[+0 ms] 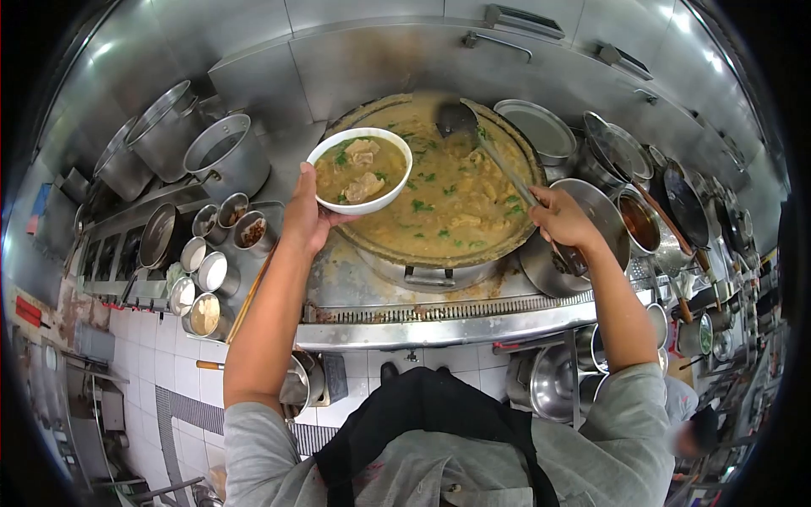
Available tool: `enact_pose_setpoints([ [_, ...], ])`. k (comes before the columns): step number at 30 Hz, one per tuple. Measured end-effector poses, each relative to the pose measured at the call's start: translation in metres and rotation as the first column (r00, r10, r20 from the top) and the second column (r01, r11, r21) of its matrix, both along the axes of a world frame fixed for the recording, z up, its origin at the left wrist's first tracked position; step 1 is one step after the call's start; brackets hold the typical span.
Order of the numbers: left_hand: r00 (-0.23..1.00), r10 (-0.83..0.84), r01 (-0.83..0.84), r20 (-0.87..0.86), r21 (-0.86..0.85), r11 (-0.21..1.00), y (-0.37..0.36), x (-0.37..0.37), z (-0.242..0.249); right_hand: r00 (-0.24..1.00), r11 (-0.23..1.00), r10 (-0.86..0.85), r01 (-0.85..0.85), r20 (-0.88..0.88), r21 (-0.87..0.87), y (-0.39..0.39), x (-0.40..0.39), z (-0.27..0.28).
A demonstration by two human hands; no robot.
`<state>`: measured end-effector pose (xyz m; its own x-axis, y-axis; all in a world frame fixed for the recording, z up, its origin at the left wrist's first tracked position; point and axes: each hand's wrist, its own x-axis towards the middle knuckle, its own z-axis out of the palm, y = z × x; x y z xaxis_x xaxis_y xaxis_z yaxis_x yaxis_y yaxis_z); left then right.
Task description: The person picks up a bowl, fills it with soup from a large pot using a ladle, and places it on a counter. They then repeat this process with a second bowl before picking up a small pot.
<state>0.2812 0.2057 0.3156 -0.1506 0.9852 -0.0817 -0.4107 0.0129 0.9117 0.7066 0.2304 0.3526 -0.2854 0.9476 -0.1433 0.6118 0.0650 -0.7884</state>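
Observation:
A white bowl (391, 201) of yellowish soup with chunks of meat and green herbs rests in my left hand (306, 211), its fingers and thumb around the left side and underside. The bowl is held over the left edge of a wide pot (439, 275) filled with thick yellow-brown stew (448, 224). My right hand (564, 221) is closed around the handle of a long metal ladle (505, 173). The ladle's dark head (456, 118) is at the far side of the pot, over the stew, and looks slightly blurred.
Tall metal pots (224, 156) stand at the back left, above several small ingredient containers (213, 272). To the right are a large steel basin (604, 207), a container of reddish-brown sauce (639, 220) and several pans (684, 203). Another person (697, 433) is at the lower right.

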Motion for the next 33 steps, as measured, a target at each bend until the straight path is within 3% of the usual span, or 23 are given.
enact_pose_setpoints([
  [2,1.0,-0.008,0.008,0.003,-0.014,1.0,-0.004,0.0,0.003,0.983,0.985,0.034,-0.064,0.18,0.161,0.006,0.004,-0.014],
  [5,1.0,-0.004,0.004,0.004,-0.028,1.0,-0.01,-0.003,0.003,0.982,0.949,0.059,-0.11,0.177,0.295,0.005,0.004,-0.022],
  [11,1.0,0.011,-0.011,0.003,-0.053,0.999,-0.014,0.0,0.001,1.0,0.989,0.015,-0.012,-0.014,0.144,0.004,-0.008,-0.008],
  [14,1.0,0.021,-0.021,0.009,-0.053,0.998,-0.017,-0.004,-0.003,0.984,1.0,0.006,-0.01,-0.178,-0.023,-0.016,-0.013,0.013],
  [17,1.0,0.017,-0.015,0.024,-0.055,0.998,-0.018,-0.008,-0.006,0.986,0.996,0.003,-0.018,-0.164,-0.09,-0.027,-0.007,0.012],
  [20,1.0,0.009,-0.007,0.03,-0.055,0.998,-0.018,-0.011,-0.007,0.994,0.999,-0.03,0.026,-0.103,-0.043,-0.014,-0.006,0.007],
  [23,0.999,0.012,-0.01,0.031,-0.056,0.998,-0.016,-0.011,-0.007,0.989,0.988,0.032,-0.01,-0.144,0.152,0.026,-0.013,-0.009],
  [26,0.999,0.015,-0.012,0.039,-0.058,0.998,-0.012,-0.01,-0.009,0.995,0.984,-0.019,0.036,-0.101,0.173,0.063,-0.029,-0.021],
  [29,0.998,0.028,-0.024,0.056,-0.072,0.997,-0.011,-0.006,-0.009,0.99,0.999,-0.019,0.022,-0.143,0.024,0.088,-0.044,-0.038],
  [33,0.997,0.034,-0.03,0.066,-0.066,0.997,-0.008,-0.006,-0.012,0.932,0.983,-0.075,0.01,-0.355,-0.182,0.081,-0.037,-0.023],
])
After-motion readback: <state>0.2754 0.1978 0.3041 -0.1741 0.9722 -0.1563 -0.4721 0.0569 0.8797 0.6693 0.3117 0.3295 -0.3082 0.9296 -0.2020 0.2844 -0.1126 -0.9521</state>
